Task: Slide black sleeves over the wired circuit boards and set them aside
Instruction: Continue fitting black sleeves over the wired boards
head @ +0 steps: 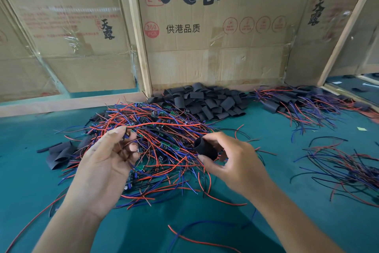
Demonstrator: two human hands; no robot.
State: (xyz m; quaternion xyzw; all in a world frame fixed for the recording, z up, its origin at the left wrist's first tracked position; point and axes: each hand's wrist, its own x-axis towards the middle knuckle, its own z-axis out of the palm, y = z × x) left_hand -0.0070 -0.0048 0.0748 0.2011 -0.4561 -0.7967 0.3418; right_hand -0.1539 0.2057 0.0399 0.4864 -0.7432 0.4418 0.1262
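Note:
My right hand (231, 160) pinches a black sleeve (205, 148), held open like a short tube, its mouth facing left. My left hand (108, 160) holds a small wired circuit board (126, 136) between thumb and fingertips; its red wire (164, 125) runs off to the right. The board itself is mostly hidden by my fingers. Both hands hover over a big tangle of wired boards (162, 142) with red, blue and black leads on the green table. Sleeve and board are a short gap apart.
A heap of loose black sleeves (205, 98) lies at the back by the cardboard wall (215, 47). Sleeved boards (297, 101) are piled at the back right. More sleeves (61, 154) lie at the left, another wire bundle (344, 166) at the right.

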